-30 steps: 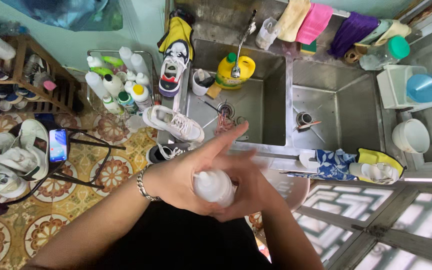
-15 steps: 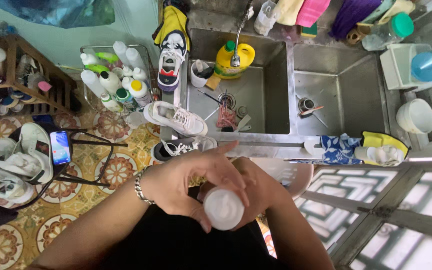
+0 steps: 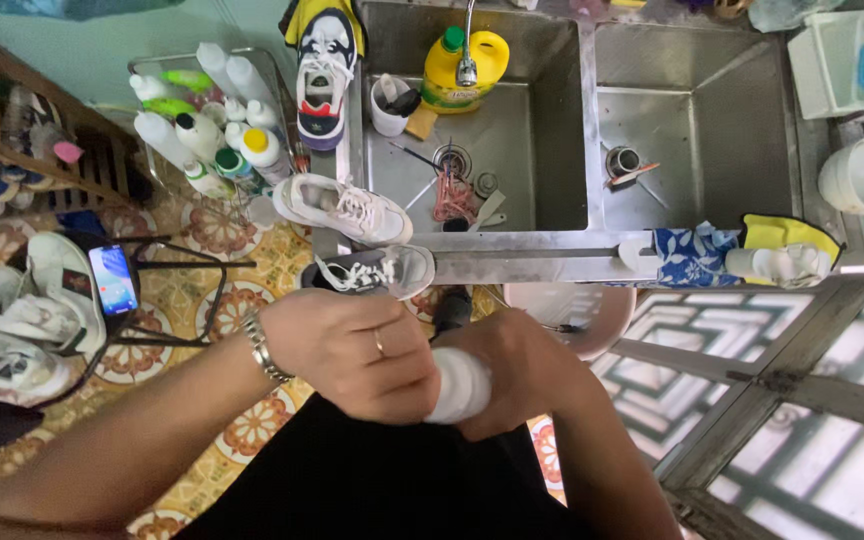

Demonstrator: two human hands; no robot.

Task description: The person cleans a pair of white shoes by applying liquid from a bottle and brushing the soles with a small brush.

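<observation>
Both hands meet close to my body, below the sink's front edge. My left hand [image 3: 352,352], with a ring and a metal bracelet, is closed over the near end of a small white bottle [image 3: 460,385]. My right hand [image 3: 517,375] grips the same bottle from the other side; its dark cap end [image 3: 451,309] points toward the sink. Most of the bottle is hidden by my fingers.
A steel double sink [image 3: 552,150] holds a yellow jug [image 3: 462,60], a cup and brushes. White sneakers [image 3: 342,208] lie on its left rim and on a stool at left [image 3: 22,320], beside a phone [image 3: 112,280]. A rack of bottles [image 3: 212,130] stands left.
The bottle has turned from bottom-up toward the camera to lying sideways, and my left hand has closed over it. The view has tilted down, nearer my body.
</observation>
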